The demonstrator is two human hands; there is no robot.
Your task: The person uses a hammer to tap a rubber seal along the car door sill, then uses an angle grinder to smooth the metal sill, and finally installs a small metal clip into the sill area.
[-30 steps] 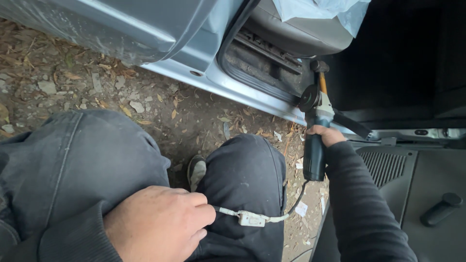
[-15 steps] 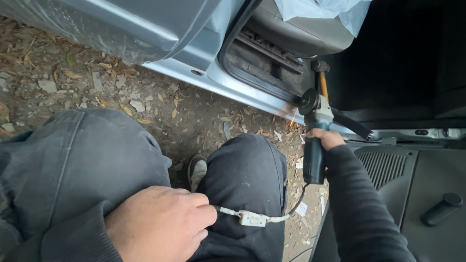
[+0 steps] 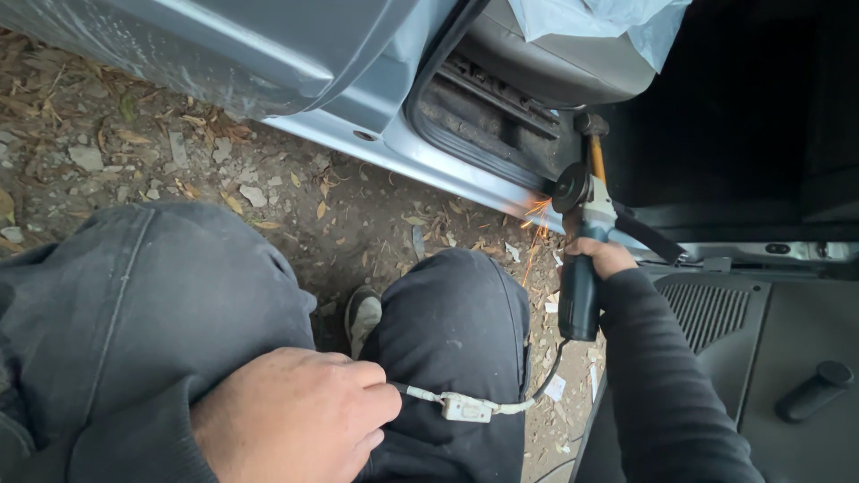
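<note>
Grinder on the sill, sparks out.
Our angle grinder [image 3: 580, 241] stands near-vertical, disc up at sill [image 3: 429, 165]; right hand [image 3: 601, 258] wraps body, left hand [image 3: 291, 416] fisted w/ cord [image 3: 465, 408].

I see the dark angle grinder [image 3: 580, 259] standing upright, its round disc touching the silver car sill [image 3: 429, 165]. Orange sparks [image 3: 535, 224] fly there. Its white cord [image 3: 465, 407] hangs below.

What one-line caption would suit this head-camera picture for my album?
Right hand presses an angle grinder to a silver car sill, sparks flying; left hand holds its cord on the knee.
</note>
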